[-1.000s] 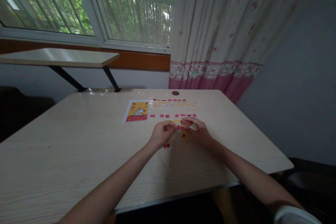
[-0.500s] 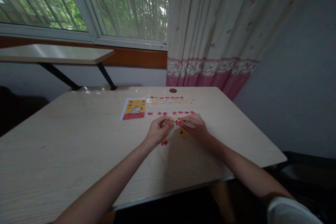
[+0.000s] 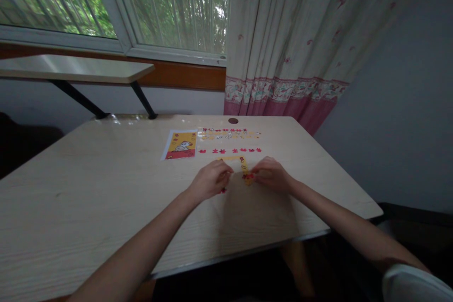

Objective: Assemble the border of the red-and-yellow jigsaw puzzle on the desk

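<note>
On the desk lies a partly joined jigsaw border [image 3: 231, 157], yellow, with a top strip and a right side running toward me. My right hand [image 3: 272, 174] pinches a red puzzle piece [image 3: 249, 176] over the lower end of that right side; whether the piece touches the border I cannot tell. To the left, my left hand [image 3: 211, 180] is closed with thumb and fingertips together, and what it holds, if anything, is too small to make out. It hides most of the border's left side. A dark red piece [image 3: 223, 190] shows just below its fingers.
Beyond the border runs a row of loose red pieces [image 3: 244, 150]. Further back are rows of mixed pieces [image 3: 230, 135]. A picture sheet with a white animal [image 3: 182, 145] lies left of them. A raised shelf [image 3: 78, 68] stands at the desk's back left, beside a window and curtain.
My right hand has moved right and toward me with the red piece, away from my left hand. The border's right side is now more visible. My left hand has shifted slightly toward me.
</note>
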A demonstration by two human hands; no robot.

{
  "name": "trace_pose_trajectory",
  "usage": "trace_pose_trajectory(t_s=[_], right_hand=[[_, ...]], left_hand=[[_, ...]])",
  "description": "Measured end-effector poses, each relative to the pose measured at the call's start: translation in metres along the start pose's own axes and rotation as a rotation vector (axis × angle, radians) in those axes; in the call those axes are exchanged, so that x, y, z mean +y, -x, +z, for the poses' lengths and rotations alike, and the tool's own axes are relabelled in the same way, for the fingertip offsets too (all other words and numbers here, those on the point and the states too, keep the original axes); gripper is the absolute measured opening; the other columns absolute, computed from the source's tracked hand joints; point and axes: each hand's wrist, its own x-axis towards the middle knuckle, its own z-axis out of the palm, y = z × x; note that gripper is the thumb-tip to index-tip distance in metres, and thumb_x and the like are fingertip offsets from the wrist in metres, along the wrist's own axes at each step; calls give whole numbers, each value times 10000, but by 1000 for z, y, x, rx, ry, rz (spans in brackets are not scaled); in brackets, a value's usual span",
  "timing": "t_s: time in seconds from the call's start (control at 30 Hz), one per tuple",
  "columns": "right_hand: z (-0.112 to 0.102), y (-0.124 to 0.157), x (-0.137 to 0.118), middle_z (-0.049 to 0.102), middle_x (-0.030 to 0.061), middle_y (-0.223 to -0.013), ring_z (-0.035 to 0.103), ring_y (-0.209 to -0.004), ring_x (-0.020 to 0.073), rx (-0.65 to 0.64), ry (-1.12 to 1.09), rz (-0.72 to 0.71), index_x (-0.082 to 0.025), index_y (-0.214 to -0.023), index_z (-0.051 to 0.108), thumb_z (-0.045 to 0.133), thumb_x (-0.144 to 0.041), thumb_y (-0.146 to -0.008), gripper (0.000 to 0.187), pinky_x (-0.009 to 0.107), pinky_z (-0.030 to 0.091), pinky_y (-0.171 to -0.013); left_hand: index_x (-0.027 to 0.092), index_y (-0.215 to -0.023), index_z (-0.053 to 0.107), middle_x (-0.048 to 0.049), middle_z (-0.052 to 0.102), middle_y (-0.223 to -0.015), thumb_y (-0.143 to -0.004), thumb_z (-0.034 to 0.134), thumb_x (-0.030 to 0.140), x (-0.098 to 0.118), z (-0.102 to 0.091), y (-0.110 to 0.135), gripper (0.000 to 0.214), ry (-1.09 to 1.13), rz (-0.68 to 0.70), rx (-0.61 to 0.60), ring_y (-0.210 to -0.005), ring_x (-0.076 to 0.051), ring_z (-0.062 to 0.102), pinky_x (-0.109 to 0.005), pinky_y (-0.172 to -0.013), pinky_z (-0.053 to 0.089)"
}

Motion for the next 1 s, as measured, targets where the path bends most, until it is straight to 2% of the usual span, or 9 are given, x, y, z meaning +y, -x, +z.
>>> trace_pose_trajectory(t_s=[0.13, 0.27, 0.43, 0.57, 0.7, 1.0], right_hand=[[5, 17, -5, 676, 13, -803, 582, -776, 160, -124, 26, 100, -231, -860, 677, 633, -423, -770, 217, 306, 411, -740], [7, 20, -10, 654, 24, -806, 565, -795, 162, -155, 7, 130, -233, -880, 686, 634, -417, -775, 218, 301, 407, -736], [7, 18, -9, 648, 30, -817, 558, -794, 169, -175, 4, 138, -229, -890, 680, 651, -398, -765, 212, 315, 403, -742], [6, 19, -8, 648, 42, -845, 559, -819, 177, -179, -17, 141, -218, -921, 672, 661, -365, -757, 220, 326, 412, -762], [6, 21, -8, 641, 51, -863, 555, -824, 171, -170, -38, 114, -213, -934, 668, 634, -325, -780, 193, 319, 425, -761], [5, 22, -11, 642, 46, -855, 544, -807, 167, -169, 58, -41, -219, -889, 669, 548, -267, -844, 138, 344, 400, -779]], left_hand=[[182, -973, 629, -57, 592, -867, -805, 440, 140, 10, 4, 5, 256, -119, 184, -182, -806, -169, 552, -261, -691, 442], [225, -1061, 610, -52, 568, -907, -836, 427, 176, 14, 11, 8, 295, -216, 238, -208, -802, -168, 526, -259, -684, 420], [238, -1055, 621, -59, 540, -912, -843, 420, 184, 17, 14, 6, 297, -288, 246, -295, -804, -184, 503, -272, -678, 404], [277, -1125, 589, -57, 523, -928, -862, 414, 189, 17, 17, 7, 328, -289, 254, -294, -823, -188, 491, -281, -697, 400], [280, -1118, 589, -56, 517, -928, -875, 403, 200, 16, 19, 8, 316, -287, 256, -280, -823, -186, 481, -286, -705, 396], [267, -1105, 610, -70, 536, -920, -890, 381, 223, 19, 18, 7, 317, -236, 228, -272, -827, -200, 496, -306, -723, 406]])
